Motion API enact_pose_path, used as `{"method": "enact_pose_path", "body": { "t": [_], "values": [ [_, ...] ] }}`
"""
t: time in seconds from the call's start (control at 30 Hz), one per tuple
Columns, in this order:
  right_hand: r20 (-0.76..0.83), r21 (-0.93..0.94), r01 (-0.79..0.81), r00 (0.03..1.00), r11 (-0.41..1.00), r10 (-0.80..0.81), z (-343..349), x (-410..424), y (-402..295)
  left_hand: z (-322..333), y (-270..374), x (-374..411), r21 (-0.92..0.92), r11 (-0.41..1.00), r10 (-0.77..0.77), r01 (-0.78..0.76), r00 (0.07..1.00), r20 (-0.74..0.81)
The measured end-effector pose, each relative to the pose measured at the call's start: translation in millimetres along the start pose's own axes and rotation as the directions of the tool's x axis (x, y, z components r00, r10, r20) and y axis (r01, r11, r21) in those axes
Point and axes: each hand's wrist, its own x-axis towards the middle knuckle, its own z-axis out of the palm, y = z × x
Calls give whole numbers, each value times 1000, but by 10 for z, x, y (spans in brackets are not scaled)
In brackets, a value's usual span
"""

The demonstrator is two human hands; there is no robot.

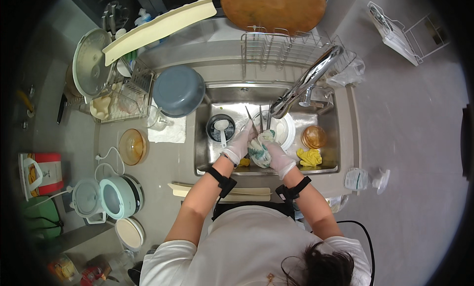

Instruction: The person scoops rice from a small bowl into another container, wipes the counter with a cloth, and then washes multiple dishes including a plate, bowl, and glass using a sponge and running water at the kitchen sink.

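My left hand [240, 143], in a thin translucent glove, grips several slender metal utensils [260, 117] whose tips point toward the back of the sink; their exact kind is hard to tell. My right hand [279, 154], gloved likewise, holds a wet white and green cloth [260, 152] against them. Both hands are over the stainless steel sink [240, 95]. Beneath them lies a white plate [290, 126], partly hidden. To the left sits a dark round bowl [210, 135] with a white ladle [222, 126] in it. An amber glass bowl [314, 136] and a yellow cloth [309, 158] lie at the right.
The chrome faucet [311, 76] reaches over the sink. A wire rack [274, 52] and a round wooden board [274, 8] stand behind. Leftward are an upturned grey-blue basin [178, 89], a glass jug [157, 117], an amber bowl [131, 146] and an open mint-green appliance [116, 197].
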Motion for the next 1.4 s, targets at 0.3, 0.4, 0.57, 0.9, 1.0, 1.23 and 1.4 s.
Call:
{"method": "enact_pose_path", "body": {
  "t": [0.3,0.4,0.57,0.9,1.0,1.23,1.4],
  "values": [
    [236,24,-166,959,986,156,-143,4,-34,226,18,119,-121,989,-104,82,977,-187],
    [283,66,-194,944,979,168,-277,-48,-69,263,-27,228,-264,958,-149,115,983,-110],
    [79,-29,-58,995,998,60,-619,-256,-90,622,-21,451,-457,878,-328,146,878,-350],
    [-423,-26,294,863,956,-277,-1652,-912,-55,1816,-1080,1108,-461,760,-469,459,877,100],
    [-520,16,411,782,912,-343,-1706,-1240,-145,2104,-1350,1217,-436,705,-547,560,820,169],
    [-623,-481,447,431,754,-653,-2074,-1483,-200,2279,-1738,1644,-460,682,-616,569,785,58],
    [-563,-606,465,323,645,-761,-2045,-1626,-378,2242,-1941,1764,-504,651,-604,567,789,108]
  ]
}}
